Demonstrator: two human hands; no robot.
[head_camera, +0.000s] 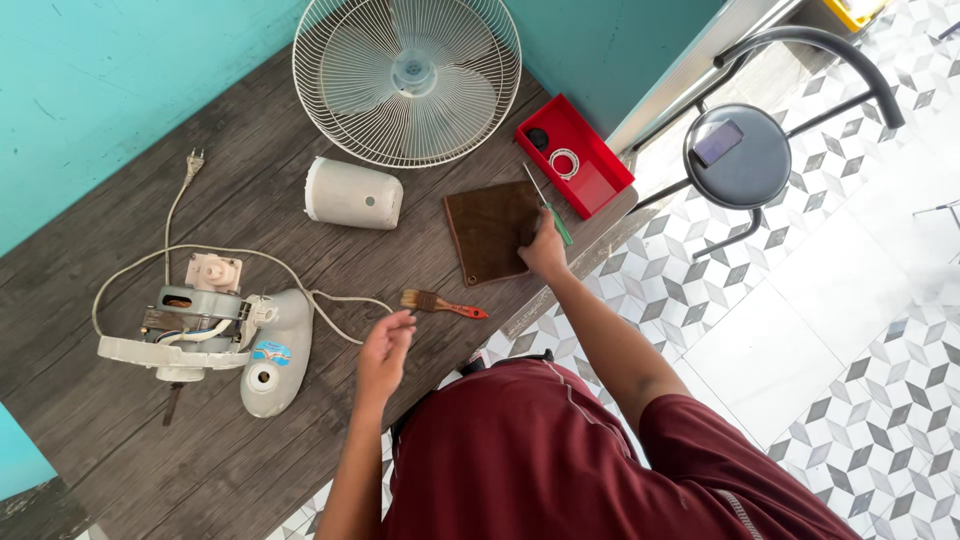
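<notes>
From the head view I see my right hand (546, 250) resting on the brown board (492, 230), fingers curled around the green-handled screwdriver (549, 211) near the worktop's (120, 450) front edge. The screwdriver runs slantwise, its tip toward the red tray (600, 180) just beyond and its handle toward me. My left hand (384, 352) hovers with loose, open fingers, empty, just short of the paintbrush (441, 303). The brush lies flat, bristles toward the fan motor (200, 335), orange handle toward the worktop's edge. A white cord (330, 305) loops between the motor and the brush. The white motor cover (352, 193) and the fan guard (407, 78) sit further back against the teal wall (90, 90). Bare worktop lies near the left hand; a stool (738, 155) stands off the edge.
</notes>
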